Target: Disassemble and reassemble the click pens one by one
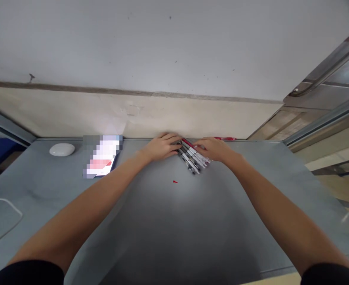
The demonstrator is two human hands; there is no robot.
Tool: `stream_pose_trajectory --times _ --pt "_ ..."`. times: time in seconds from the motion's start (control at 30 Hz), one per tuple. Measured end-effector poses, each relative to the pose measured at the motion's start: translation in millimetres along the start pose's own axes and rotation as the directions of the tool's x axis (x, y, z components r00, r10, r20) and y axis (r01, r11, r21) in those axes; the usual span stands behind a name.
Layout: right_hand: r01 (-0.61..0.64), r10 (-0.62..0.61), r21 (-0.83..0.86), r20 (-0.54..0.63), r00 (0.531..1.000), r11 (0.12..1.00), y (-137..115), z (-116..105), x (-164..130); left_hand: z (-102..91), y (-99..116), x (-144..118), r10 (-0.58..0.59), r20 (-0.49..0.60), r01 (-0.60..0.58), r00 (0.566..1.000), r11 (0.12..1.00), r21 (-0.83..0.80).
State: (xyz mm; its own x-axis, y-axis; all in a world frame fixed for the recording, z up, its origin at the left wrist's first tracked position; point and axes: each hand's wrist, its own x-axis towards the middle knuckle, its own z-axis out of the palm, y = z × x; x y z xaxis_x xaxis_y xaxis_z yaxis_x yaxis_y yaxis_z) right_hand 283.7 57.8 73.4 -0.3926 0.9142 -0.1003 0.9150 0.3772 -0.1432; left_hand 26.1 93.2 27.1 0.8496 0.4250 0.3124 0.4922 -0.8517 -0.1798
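A fanned bunch of pens (192,159), mostly clear and black with a red one (187,142) on the far side, lies on the grey table close to the wall. My left hand (163,146) rests at the bunch's upper left end, its fingers stretched out and touching the pens. On the other side, my right hand (212,149) reaches in with fingers apart, the tips at the red pen. Part of the bunch's far end is hidden by my fingers. A small red piece (175,181) lies nearer to me.
Another red pen (226,138) lies along the wall behind my right hand. To the left are a phone (104,156) with a lit, blurred screen and a white oval object (61,149). A white cable (14,208) curves over the table's left side.
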Motion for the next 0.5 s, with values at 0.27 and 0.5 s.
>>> stream_pose_trajectory --times 0.27,0.5 --pt "-0.061 0.062 -0.035 0.034 0.997 0.998 -4 -4 -5 -5.4 21 4 -0.308 0.085 0.311 0.947 0.95 -0.017" --pt "0.222 -0.211 -0.218 0.072 0.975 0.95 10 -4 -18 -25.2 49 16 -0.414 0.21 0.453 0.886 0.868 -0.204"
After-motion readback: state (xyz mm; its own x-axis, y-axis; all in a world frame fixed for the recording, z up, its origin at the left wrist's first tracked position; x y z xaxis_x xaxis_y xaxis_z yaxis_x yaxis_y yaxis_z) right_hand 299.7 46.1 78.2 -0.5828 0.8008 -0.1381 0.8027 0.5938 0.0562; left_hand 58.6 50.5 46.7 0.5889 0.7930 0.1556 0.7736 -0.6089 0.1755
